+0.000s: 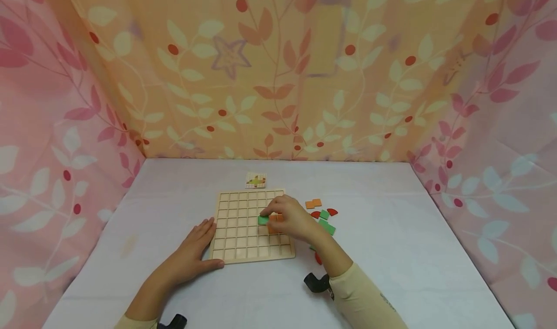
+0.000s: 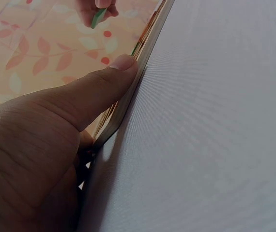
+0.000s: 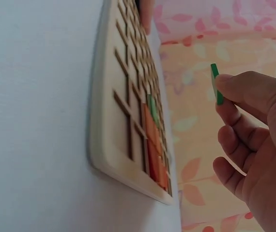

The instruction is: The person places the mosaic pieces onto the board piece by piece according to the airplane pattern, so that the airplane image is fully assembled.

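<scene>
A square wooden grid board (image 1: pixel 237 227) lies on the white table. My left hand (image 1: pixel 191 254) rests against the board's left edge and near corner, fingers straight; the thumb (image 2: pixel 104 82) presses on the rim in the left wrist view. Above the board, my right hand (image 1: pixel 291 217) pinches a small green tile (image 3: pixel 216 84) between thumb and fingers. Below it, orange tiles (image 1: pixel 272 226) sit in the grid, partly hidden by that hand. The right wrist view also shows another green tile (image 3: pixel 152 108) and a red piece (image 3: pixel 153 162) in the grid.
Right of the board lie loose orange tiles (image 1: pixel 313 203), green tiles (image 1: pixel 327 226) and red rounded pieces (image 1: pixel 332 212), some partly behind the right forearm. A small pattern card (image 1: pixel 256 180) lies beyond the board's far edge. Patterned cloth walls (image 1: pixel 278 77) enclose the table.
</scene>
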Motion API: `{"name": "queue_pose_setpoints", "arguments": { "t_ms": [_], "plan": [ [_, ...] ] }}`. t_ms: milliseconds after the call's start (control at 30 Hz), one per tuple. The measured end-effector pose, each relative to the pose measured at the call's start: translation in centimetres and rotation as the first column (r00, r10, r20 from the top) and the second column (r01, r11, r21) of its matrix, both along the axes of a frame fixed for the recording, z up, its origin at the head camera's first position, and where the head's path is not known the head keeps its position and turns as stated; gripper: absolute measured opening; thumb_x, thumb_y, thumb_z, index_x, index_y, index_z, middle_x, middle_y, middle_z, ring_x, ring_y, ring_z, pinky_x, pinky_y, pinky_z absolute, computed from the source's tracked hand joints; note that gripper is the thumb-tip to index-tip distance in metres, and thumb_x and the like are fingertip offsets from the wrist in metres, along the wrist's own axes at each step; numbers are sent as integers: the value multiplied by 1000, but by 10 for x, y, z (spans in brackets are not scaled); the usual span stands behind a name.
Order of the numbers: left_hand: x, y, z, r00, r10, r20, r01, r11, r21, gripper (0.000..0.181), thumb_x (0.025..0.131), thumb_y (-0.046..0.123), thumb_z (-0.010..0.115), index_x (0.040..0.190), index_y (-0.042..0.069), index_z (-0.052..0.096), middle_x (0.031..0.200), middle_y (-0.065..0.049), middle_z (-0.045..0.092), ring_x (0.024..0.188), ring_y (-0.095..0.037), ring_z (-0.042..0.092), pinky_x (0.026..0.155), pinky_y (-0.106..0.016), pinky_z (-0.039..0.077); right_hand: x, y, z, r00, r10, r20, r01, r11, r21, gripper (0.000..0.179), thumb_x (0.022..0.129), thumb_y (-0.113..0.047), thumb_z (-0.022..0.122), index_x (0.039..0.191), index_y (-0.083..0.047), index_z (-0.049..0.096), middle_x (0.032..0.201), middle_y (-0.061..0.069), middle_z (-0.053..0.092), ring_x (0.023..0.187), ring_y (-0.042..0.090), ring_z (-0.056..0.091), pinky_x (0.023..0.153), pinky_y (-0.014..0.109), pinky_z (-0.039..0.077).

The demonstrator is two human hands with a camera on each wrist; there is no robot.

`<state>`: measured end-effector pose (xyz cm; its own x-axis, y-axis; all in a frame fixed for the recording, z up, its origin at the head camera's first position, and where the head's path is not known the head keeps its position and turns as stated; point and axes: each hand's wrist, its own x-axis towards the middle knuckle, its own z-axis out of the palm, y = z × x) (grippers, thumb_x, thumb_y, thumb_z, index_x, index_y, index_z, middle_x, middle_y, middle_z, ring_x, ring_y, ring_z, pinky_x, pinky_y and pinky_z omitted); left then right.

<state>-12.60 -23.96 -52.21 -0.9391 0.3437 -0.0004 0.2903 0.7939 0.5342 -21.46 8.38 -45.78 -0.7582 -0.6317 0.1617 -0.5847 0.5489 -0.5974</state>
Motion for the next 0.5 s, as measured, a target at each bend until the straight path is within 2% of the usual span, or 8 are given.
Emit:
{"name": "queue_pose_setpoints", "arguments": {
  "t_ms": [233,500],
  "plan": [
    [1,0,0,1000,2,4,-2,1000,0,113,80,62,79,159,-2,29,171,-13,19,158,-37,13,124,-61,18,-5,-6,-19,999,-3,-47,5,999,46,23,91,-19,76,114,-22,79,108,-9,68,113,14,56,104,40,45],
    [0,0,1,1000,-3,-9,3,1000,11,113,80,62,78,159,-2,29,171,-13,19,158,-37,13,124,-61,17,-8,-8,-32,998,-24,-64,29,997,72,23,89,-21,79,113,-19,80,106,-6,69,99,13,56,89,34,47]
  ]
}}
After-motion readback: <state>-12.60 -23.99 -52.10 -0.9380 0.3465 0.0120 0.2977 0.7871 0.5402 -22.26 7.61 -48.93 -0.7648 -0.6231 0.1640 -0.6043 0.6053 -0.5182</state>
